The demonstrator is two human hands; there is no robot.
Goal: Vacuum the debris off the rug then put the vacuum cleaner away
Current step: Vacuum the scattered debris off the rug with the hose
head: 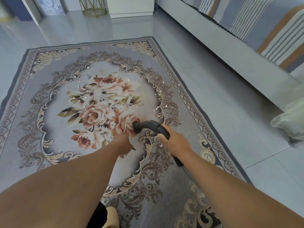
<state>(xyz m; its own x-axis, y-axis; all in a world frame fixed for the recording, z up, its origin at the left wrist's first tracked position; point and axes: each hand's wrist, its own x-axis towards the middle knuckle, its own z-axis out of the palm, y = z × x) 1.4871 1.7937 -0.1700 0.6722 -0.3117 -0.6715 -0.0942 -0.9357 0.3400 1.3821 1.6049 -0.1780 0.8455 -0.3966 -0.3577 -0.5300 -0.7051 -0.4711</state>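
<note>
On my feed the wearer shows as two arms and a bit of one leg. The left forearm (65, 178) and the right forearm (238, 186) are bare along all the length I can see, and the wide lens swells them toward the lower corners. The left hand (124, 145) and the right hand (174, 142) are bare too; the fingernails are too small for me to judge. At the bottom edge, between the arms, I make out a black trouser leg (98, 214) and, just beside it, a pale beige slipper (112, 215) with a smooth, rounded toe.
</note>
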